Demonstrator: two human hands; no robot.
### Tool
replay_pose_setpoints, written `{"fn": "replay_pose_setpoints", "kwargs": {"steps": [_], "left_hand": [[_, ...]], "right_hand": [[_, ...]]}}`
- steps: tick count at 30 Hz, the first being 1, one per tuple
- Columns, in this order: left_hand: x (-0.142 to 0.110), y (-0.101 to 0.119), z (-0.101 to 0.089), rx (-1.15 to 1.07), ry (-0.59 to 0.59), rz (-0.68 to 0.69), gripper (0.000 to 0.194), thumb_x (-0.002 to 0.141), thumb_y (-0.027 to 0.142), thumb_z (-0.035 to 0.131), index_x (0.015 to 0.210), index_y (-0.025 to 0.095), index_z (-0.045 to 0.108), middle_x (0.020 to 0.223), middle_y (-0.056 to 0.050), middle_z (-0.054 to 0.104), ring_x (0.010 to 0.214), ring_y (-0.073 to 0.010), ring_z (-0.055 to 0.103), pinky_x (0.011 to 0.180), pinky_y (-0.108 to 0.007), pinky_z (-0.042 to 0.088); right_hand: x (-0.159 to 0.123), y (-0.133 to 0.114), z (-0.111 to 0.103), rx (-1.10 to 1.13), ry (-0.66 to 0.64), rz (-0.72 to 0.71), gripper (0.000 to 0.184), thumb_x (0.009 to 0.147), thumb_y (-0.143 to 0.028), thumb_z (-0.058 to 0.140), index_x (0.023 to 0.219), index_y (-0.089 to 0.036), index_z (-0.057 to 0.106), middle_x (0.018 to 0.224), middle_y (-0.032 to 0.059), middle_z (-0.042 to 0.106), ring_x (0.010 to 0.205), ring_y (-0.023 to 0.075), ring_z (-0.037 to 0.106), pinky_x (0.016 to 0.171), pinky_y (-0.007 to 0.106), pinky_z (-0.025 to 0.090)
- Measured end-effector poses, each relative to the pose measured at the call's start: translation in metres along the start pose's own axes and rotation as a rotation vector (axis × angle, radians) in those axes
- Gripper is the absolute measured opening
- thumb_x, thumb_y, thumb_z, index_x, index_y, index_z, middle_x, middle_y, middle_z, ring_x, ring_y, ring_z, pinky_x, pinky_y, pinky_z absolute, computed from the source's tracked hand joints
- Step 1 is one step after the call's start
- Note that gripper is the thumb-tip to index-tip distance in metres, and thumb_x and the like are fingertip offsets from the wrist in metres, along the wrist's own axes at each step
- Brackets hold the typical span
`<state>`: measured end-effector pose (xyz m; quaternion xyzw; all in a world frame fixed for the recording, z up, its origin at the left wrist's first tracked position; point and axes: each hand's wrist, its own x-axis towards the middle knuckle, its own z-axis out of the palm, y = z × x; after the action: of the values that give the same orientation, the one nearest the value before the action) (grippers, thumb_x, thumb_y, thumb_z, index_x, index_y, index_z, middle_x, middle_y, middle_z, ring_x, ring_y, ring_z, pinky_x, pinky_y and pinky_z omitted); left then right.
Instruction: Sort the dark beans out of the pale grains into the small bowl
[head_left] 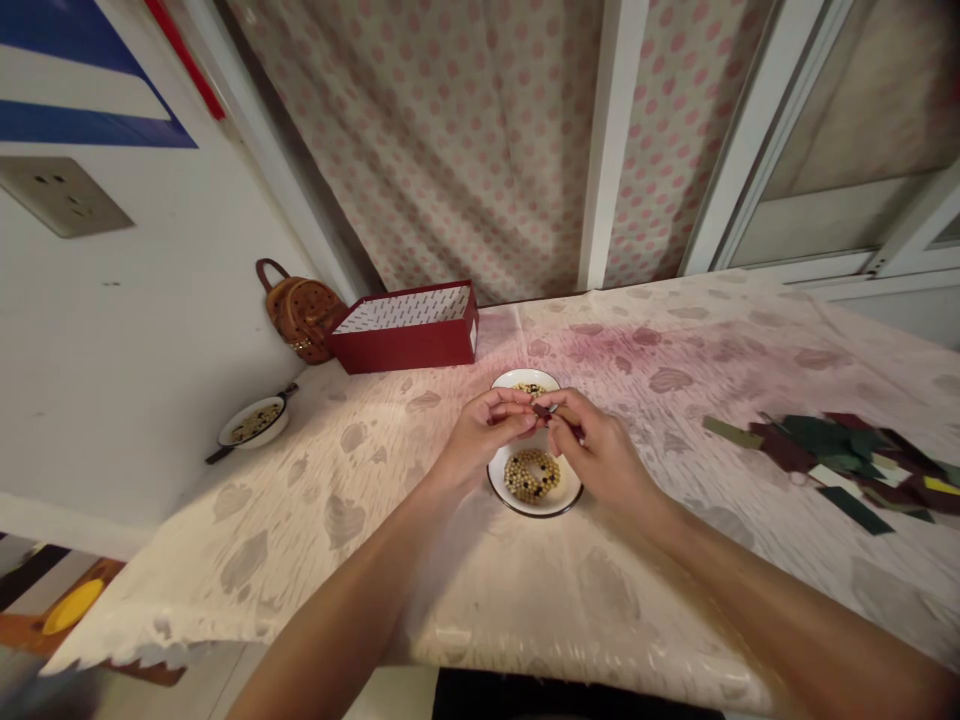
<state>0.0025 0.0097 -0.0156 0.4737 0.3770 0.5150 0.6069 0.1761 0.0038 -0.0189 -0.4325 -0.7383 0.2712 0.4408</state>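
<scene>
Running roughly crosswise between both hands (480,432) (600,445): a dark-red scrap (542,411)

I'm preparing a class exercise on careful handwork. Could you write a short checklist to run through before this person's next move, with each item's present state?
1. Both hands at the small dark red piece: ok; left hand and right hand meet there at the fingertips.
2. Firmness of the grip: cannot tell; fingers partly cover the piece.
3. Near bowl standing upright: ok, with yellow and dark beads inside.
4. Far bowl in full view: not ok; the hands hide part of it.
5. Coloured strips neatly sorted: not ok; they overlap in a loose pile.
6. Contents of the red box: cannot tell; its front wall hides the bottom.
</scene>
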Motion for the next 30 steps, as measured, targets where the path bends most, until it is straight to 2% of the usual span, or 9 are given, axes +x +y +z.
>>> {"fn": "replay_pose_setpoints", "kwargs": {"steps": [6,9,12,14,16,18,20,25,30], "left_hand": [[0.008,-0.003,-0.005,0.093,0.092,0.126,0.030,0.074,0.022,0.084,0.098,0.015,0.069,0.093,-0.005,0.075,0.088,-0.0159,0.071,0.089,-0.032,0.054],[0.014,-0.005,-0.010,0.242,0.143,0.220,0.025,0.077,0.018,0.077,0.101,0.016,0.069,0.101,-0.007,0.075,0.094,-0.0178,0.071,0.090,-0.033,0.054],[0.013,-0.001,-0.012,0.503,0.168,0.297,0.020,0.083,0.016,0.068,0.102,0.019,0.072,0.108,-0.007,0.076,0.096,-0.0189,0.071,0.088,-0.033,0.054],[0.005,0.006,-0.011,0.716,0.112,0.304,0.015,0.085,0.017,0.065,0.097,0.021,0.074,0.100,-0.005,0.077,0.089,-0.0186,0.070,0.082,-0.032,0.053],[-0.006,0.016,-0.008,0.923,-0.029,0.257,0.009,0.084,0.019,0.067,0.088,0.022,0.074,0.088,-0.002,0.076,0.080,-0.0183,0.068,0.075,-0.031,0.051],[-0.016,0.023,-0.005,1.133,-0.188,0.231,0.005,0.077,0.019,0.073,0.081,0.022,0.073,0.081,-0.002,0.074,0.076,-0.0198,0.067,0.073,-0.031,0.049],[-0.022,0.024,-0.002,1.273,-0.280,0.248,0.009,0.071,0.016,0.077,0.076,0.023,0.072,0.076,-0.001,0.073,0.075,-0.0208,0.066,0.077,-0.033,0.048],[-0.020,0.014,0.003,1.356,-0.262,0.308,0.014,0.069,0.009,0.072,0.069,0.022,0.068,0.069,-0.001,0.070,0.066,-0.0204,0.063,0.083,-0.036,0.048],[-0.015,0.007,0.008,1.388,-0.232,0.303,0.016,0.070,0.006,0.067,0.064,0.021,0.066,0.065,-0.003,0.067,0.067,-0.0234,0.063,0.078,-0.037,0.047]], "right_hand": [[0.000,0.003,-0.001,-0.034,0.019,0.003,0.023,0.094,-0.025,0.044,0.110,-0.019,0.061,0.062,-0.0030,0.061,0.056,0.0157,0.057,0.059,0.027,0.039],[0.001,0.002,-0.002,-0.040,0.035,0.024,0.024,0.094,-0.027,0.045,0.110,-0.019,0.060,0.065,-0.0021,0.062,0.056,0.0158,0.056,0.059,0.027,0.039],[0.001,0.000,-0.004,-0.043,0.054,0.041,0.025,0.094,-0.027,0.045,0.112,-0.019,0.060,0.068,-0.0010,0.063,0.058,0.0162,0.056,0.060,0.028,0.040],[0.001,-0.001,-0.005,-0.052,0.066,0.042,0.025,0.094,-0.026,0.045,0.112,-0.019,0.060,0.068,-0.0010,0.063,0.058,0.0163,0.056,0.061,0.028,0.040],[0.001,-0.002,-0.006,-0.056,0.073,0.041,0.024,0.094,-0.025,0.045,0.112,-0.019,0.060,0.068,-0.0011,0.063,0.057,0.0162,0.055,0.060,0.028,0.040],[0.001,-0.001,-0.006,-0.057,0.077,0.039,0.023,0.094,-0.025,0.046,0.111,-0.020,0.060,0.067,-0.0010,0.064,0.056,0.0161,0.055,0.059,0.028,0.039],[0.001,0.001,-0.005,-0.060,0.079,0.029,0.023,0.094,-0.024,0.047,0.111,-0.020,0.061,0.067,-0.0008,0.064,0.056,0.0162,0.056,0.058,0.028,0.039],[0.001,0.003,-0.003,-0.057,0.081,0.004,0.022,0.094,-0.023,0.048,0.111,-0.021,0.060,0.068,-0.0005,0.066,0.060,0.0173,0.060,0.059,0.028,0.040],[0.001,0.003,-0.003,-0.069,0.070,0.014,0.022,0.094,-0.023,0.048,0.111,-0.020,0.061,0.068,-0.0008,0.066,0.060,0.0167,0.059,0.060,0.028,0.039]]}}
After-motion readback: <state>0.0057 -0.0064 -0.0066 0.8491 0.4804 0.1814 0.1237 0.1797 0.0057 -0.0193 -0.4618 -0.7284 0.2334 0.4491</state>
